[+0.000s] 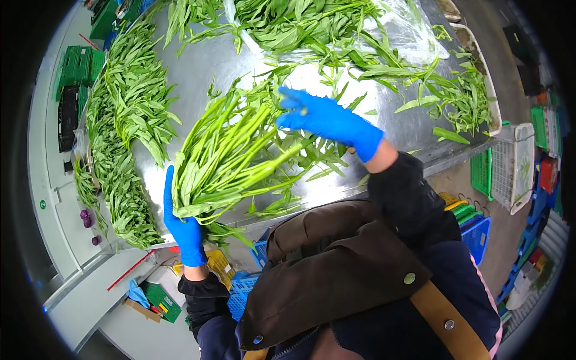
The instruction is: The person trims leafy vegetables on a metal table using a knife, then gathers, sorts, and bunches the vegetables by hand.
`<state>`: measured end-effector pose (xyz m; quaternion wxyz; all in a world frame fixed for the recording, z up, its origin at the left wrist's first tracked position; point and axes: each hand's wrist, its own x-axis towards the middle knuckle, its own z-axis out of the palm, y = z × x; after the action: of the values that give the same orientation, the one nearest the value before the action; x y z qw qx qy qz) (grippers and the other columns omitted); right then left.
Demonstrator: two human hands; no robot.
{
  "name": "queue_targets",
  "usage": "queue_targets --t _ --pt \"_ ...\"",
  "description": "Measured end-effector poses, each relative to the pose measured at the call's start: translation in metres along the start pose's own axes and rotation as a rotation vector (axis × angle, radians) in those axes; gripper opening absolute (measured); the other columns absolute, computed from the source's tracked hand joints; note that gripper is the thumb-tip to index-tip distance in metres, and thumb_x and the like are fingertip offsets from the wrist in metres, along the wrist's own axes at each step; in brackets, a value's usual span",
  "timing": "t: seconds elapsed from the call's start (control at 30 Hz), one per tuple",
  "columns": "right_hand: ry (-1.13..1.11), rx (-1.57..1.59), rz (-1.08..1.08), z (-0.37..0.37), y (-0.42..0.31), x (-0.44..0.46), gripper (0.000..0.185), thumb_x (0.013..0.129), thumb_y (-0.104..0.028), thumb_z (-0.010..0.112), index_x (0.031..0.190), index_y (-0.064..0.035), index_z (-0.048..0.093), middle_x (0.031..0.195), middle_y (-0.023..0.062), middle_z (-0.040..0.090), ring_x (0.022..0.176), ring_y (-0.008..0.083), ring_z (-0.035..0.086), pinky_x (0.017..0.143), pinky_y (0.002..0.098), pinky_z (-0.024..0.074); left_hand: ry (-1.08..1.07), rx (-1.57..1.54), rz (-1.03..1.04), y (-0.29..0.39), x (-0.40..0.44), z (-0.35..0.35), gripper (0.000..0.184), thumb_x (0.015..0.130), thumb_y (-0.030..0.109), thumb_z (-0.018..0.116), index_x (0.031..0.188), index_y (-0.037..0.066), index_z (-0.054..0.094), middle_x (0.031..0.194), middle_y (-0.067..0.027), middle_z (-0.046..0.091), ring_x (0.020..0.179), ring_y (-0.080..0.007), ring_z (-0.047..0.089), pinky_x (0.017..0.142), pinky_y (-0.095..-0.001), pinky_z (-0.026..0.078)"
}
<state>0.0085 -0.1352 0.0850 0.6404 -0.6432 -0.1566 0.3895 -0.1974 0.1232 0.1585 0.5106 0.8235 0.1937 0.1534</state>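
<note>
My left hand [183, 234], in a blue glove, grips a bunch of water spinach [225, 165] by its leafy end, with the thumb along its left side. The pale green stems fan out up and to the right, above the metal table [201, 69]. My right hand [336, 123], also gloved in blue, is just right of the stem ends. Its fingers are stretched and apart, with nothing between them; whether they touch a stem I cannot tell. Loose leaves and cut stems lie beneath it.
Long rows of the same greens [129, 96] line the table's left side. More greens [294, 24] lie at the back beside a clear plastic bag [408, 36]. Trimmings [465, 99] collect at the right edge. A white crate [513, 171] and a blue crate [477, 237] stand below, to the right.
</note>
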Motion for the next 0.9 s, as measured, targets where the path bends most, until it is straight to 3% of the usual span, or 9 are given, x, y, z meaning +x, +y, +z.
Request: queue_targets --t 0.1,0.23,0.33,0.4,0.47,0.57,0.67,0.73,0.9 --pt "-0.308 0.144 0.058 0.024 -0.009 0.001 0.058 0.081 -0.044 0.069 0.117 0.0005 0.059 0.088 0.0083 0.067 0.069 0.0107 0.061 0.062 0.0235 0.0494 -0.018 -0.011 0.014 0.008 0.001 0.011 0.061 0.083 -0.002 0.056 0.141 0.002 0.037 0.137 -0.013 0.047 0.118 -0.0203 0.051 0.101 -0.0327 0.039" --pt "-0.129 0.004 0.113 0.01 -0.025 -0.011 0.027 0.085 -0.035 0.065 0.094 -0.0101 0.07 0.07 0.0012 0.063 0.054 0.007 0.053 0.047 0.0205 0.0402 -0.03 0.073 -0.044 -0.002 -0.009 -0.003 0.059 0.083 -0.002 0.052 0.14 0.003 0.039 0.136 -0.0125 0.048 0.118 -0.0198 0.051 0.1 -0.0323 0.04" --pt "0.04 0.175 -0.231 -0.035 -0.002 -0.003 0.021 0.089 -0.016 0.054 0.095 -0.0056 0.071 0.064 -0.0035 0.056 0.046 0.0033 0.038 0.04 0.0209 0.0299 -0.008 -0.05 -0.166 -0.005 -0.014 -0.014 0.059 0.082 -0.004 0.055 0.139 0.002 0.04 0.131 -0.0123 0.052 0.114 -0.0172 0.053 0.098 -0.0304 0.042" --pt "-0.017 0.651 -0.103 -0.056 -0.006 -0.003 0.02 0.086 -0.015 0.055 0.093 -0.0048 0.071 0.065 -0.0022 0.058 0.045 0.0031 0.034 0.04 0.0208 0.0274 0.046 0.008 -0.246 -0.035 -0.02 -0.037 0.052 0.081 0.002 0.061 0.131 0.0 0.048 0.107 -0.0086 0.064 0.089 -0.0149 0.062 0.084 -0.028 0.049" --pt "0.079 0.01 0.151 -0.039 0.008 -0.002 0.029 0.089 -0.028 0.058 0.104 -0.0054 0.068 0.082 0.0054 0.068 0.055 0.0135 0.056 0.052 0.0267 0.045 0.04 0.039 -0.379 -0.059 -0.026 -0.061 0.044 0.077 0.001 0.066 0.119 0.0 0.055 0.101 -0.0069 0.065 0.083 -0.0144 0.062 0.078 -0.0272 0.051" --pt "0.23 -0.924 -0.365 -0.024 0.025 -0.017 0.039 0.088 -0.038 0.06 0.107 -0.0047 0.066 0.095 0.0118 0.068 0.082 0.0225 0.064 0.074 0.0337 0.0502 -0.041 0.015 -0.379 -0.055 -0.023 -0.065 0.041 0.069 0.0 0.074 0.108 -0.002 0.06 0.103 -0.0072 0.066 0.089 -0.0173 0.062 0.079 -0.0293 0.051" --pt "0.214 -0.313 -0.257 -0.009 0.004 -0.02 0.05 0.087 -0.047 0.059 0.112 -0.0038 0.064 0.11 0.0162 0.064 0.102 0.0269 0.06 0.09 0.0364 0.0452 -0.028 -0.083 -0.381 -0.026 -0.024 -0.047 0.048 0.07 -0.001 0.074 0.115 -0.003 0.059 0.105 -0.0068 0.065 0.092 -0.0189 0.062 0.082 -0.031 0.051" --pt "-0.266 -0.196 -0.172 -0.005 0.014 -0.009 0.058 0.086 -0.051 0.058 0.119 -0.0034 0.059 0.111 0.0167 0.063 0.107 0.0267 0.059 0.092 0.0344 0.0444 0.0 0.006 -0.365 -0.034 -0.027 -0.049 0.048 0.068 -0.002 0.075 0.113 -0.003 0.059 0.104 -0.0067 0.066 0.091 -0.0183 0.062 0.082 -0.0309 0.051" --pt "-0.407 0.337 -0.187 0.066 -0.011 -0.014 0.043 0.087 -0.035 0.065 0.116 -0.0037 0.061 0.101 0.0063 0.067 0.091 0.0148 0.061 0.082 0.0286 0.0472 0.038 0.017 -0.359 -0.027 -0.034 -0.028 0.059 0.071 -0.001 0.073 0.125 0.001 0.05 0.112 -0.0074 0.061 0.096 -0.018 0.061 0.082 -0.0306 0.052"
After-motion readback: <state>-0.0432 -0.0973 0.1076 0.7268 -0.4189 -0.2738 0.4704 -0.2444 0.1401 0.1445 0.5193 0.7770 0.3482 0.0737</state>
